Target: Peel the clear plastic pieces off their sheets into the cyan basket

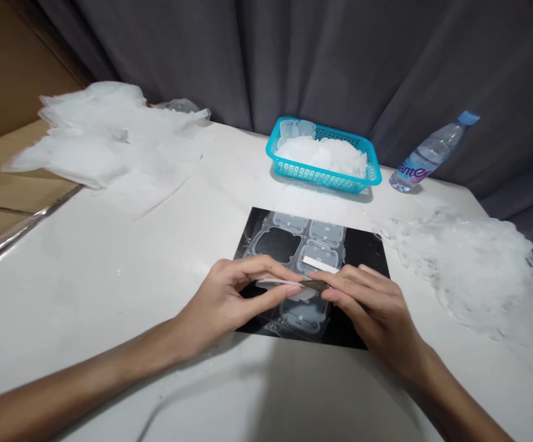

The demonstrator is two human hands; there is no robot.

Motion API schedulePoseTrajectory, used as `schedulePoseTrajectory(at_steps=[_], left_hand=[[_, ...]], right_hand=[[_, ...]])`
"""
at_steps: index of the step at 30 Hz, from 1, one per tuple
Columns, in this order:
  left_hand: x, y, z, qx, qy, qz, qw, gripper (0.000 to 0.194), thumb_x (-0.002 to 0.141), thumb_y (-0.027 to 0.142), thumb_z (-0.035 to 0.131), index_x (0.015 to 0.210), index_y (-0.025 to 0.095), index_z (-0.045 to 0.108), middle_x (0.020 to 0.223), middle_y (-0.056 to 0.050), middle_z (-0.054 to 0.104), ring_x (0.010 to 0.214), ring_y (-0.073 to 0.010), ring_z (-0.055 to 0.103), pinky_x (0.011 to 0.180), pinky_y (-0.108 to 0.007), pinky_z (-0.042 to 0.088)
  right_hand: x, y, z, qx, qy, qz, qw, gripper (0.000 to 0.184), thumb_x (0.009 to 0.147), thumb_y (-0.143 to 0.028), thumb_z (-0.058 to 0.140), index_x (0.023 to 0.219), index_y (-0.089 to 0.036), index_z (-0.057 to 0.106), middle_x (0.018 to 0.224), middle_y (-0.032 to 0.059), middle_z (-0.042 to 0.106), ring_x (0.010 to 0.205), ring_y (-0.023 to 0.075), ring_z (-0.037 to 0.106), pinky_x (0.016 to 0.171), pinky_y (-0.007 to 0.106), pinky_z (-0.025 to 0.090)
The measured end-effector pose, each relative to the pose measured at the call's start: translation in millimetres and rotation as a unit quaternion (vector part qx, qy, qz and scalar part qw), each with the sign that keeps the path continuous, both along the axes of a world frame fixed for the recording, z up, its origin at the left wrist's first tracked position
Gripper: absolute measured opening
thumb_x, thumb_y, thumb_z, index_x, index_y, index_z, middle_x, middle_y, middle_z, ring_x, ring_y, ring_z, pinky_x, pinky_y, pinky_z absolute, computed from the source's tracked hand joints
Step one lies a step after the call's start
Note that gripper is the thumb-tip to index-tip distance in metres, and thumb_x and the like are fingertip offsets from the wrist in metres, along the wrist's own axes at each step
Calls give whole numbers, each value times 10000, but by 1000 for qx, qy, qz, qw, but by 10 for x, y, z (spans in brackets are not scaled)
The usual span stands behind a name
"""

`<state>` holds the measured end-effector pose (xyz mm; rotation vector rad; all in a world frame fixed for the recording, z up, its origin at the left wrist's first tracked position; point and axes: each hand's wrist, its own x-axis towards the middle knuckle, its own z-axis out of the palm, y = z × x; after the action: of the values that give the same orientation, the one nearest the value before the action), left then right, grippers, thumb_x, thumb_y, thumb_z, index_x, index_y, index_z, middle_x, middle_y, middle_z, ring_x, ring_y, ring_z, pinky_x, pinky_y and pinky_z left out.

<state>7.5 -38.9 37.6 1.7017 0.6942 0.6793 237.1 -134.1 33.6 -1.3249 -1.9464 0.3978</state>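
Between the thumb and fingers of my left hand (243, 285) is a thin translucent plastic piece (270, 282), seen nearly edge-on. My right hand (371, 301) is closed on a dark flat blade (316, 285), whose tip meets or nearly meets the piece's right end. A white bar (320, 264) sticks out beside the right fingers; whether it belongs to the blade I cannot tell. Below both hands lies a black mat (365, 248), bearing a clear moulded plastic sheet (305, 316) with several rounded panels and one cut-out opening.
A turquoise basket (324, 179) of white plastic pieces stands at the back, with a water bottle (427, 156) to its right. Translucent scraps (482, 270) are heaped at right. Stacked translucent sheets (105, 135) lie at back left, near cardboard (8, 166). A grey curtain (294, 55) hangs behind.
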Motion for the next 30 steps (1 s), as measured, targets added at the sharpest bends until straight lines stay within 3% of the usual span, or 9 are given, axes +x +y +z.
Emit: schedulePoseTrajectory(at_steps=[6, 13, 16, 22, 26, 30], left_hand=[[17, 8, 12, -3, 1, 4, 1000, 70, 902, 237, 788, 953, 225, 834, 888, -8, 824, 804, -133, 764, 738, -171, 588], [6, -3, 21, -18, -1, 5, 1000, 84, 911, 241, 781, 969, 263, 838, 927, 8, 827, 851, -125, 766, 772, -151, 579], [15, 11, 16, -61, -10, 13, 998, 48, 905, 259, 789, 931, 246, 828, 886, 9, 819, 822, -119, 765, 729, -135, 574], [39, 75, -54, -291, -68, -16, 954, 159, 951, 351, 746, 1007, 204, 718, 792, -14, 820, 693, -148, 789, 642, -178, 617], [45, 78, -48, -289, -78, -16, 954, 159, 933, 320, 773, 1005, 195, 706, 804, -5, 816, 721, -129, 785, 679, -162, 607], [39, 57, -29, -242, -67, 6, 968, 177, 875, 298, 831, 950, 182, 721, 809, 12, 791, 757, -107, 756, 718, -150, 576]], right_hand=[[14, 19, -6, 9, 27, -15, 999, 271, 1075, -238, 530, 1221, -230, 758, 877, 39, 772, 722, 170, 659, 651, 326, 470], [79, 35, -34, -40, 33, -17, 999, 284, 1079, -254, 540, 1288, -243, 732, 865, 18, 741, 755, 154, 639, 700, 318, 448], [84, 51, -46, -55, 37, -31, 997, 283, 1081, -273, 537, 1273, -249, 743, 850, 12, 735, 749, 154, 642, 699, 310, 450], [354, 172, -232, -34, -44, -182, 982, 356, 1083, -383, 511, 1281, -199, 742, 991, 64, 753, 847, 198, 681, 739, 317, 481], [602, 265, -408, -21, -97, -261, 960, 455, 1078, -494, 475, 1240, -179, 761, 951, 75, 705, 861, 229, 676, 788, 346, 489], [701, 319, -528, 2, -128, -292, 948, 594, 1061, -611, 412, 1200, -158, 771, 949, 98, 659, 888, 257, 655, 820, 383, 501]])
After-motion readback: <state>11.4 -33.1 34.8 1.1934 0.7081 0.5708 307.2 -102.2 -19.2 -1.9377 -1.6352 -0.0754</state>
